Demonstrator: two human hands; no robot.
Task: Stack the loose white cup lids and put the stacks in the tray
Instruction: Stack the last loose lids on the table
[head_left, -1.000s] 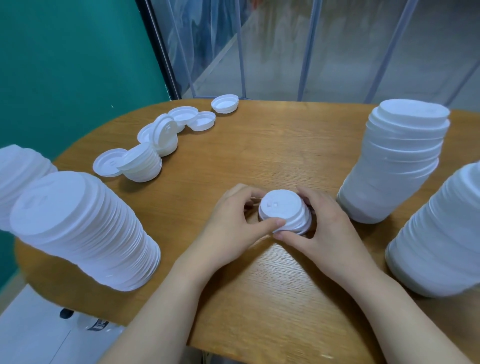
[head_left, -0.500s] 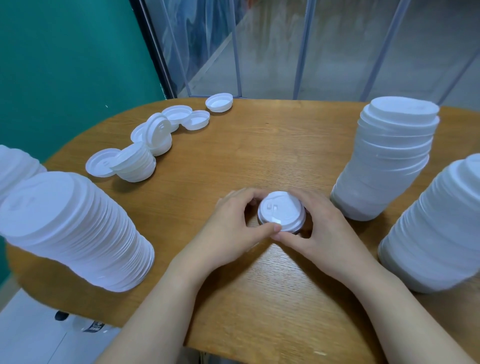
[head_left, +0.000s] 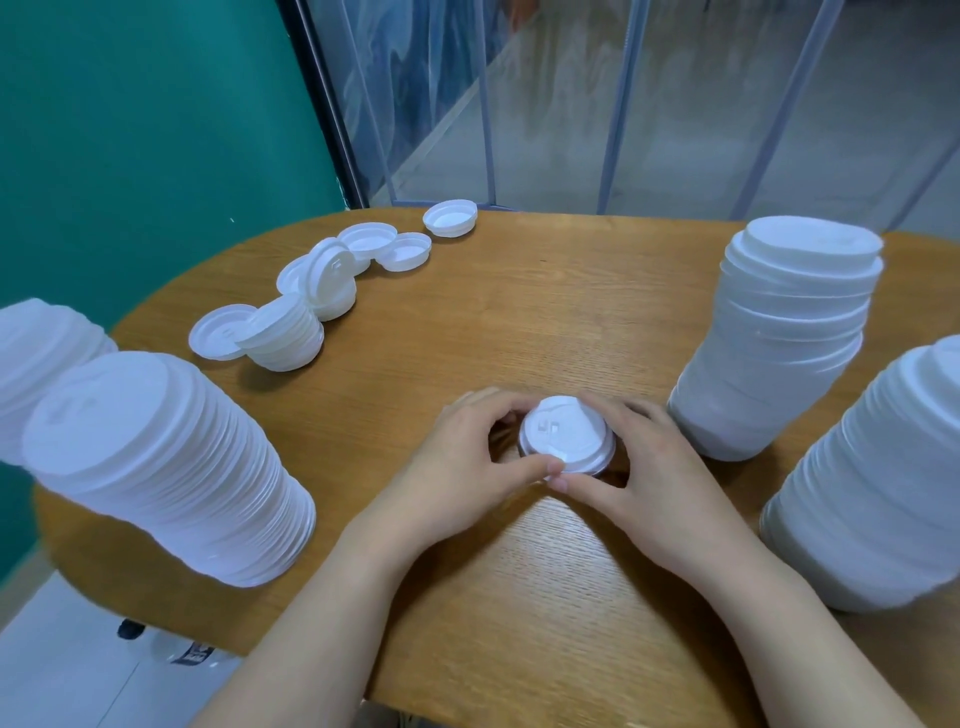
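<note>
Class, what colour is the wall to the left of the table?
Teal green wall, beside the wooden table; clearest in the head view.

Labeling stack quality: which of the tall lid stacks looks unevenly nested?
The far right stack, just beyond the right hand. Its upper lids sit offset with visible steps; the other tall stacks show tight, even layers.

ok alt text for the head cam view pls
Left hand and right hand cup a short stack of white lids on a wooden table. Tall lid stacks flank them; loose lids lie far left.
</note>
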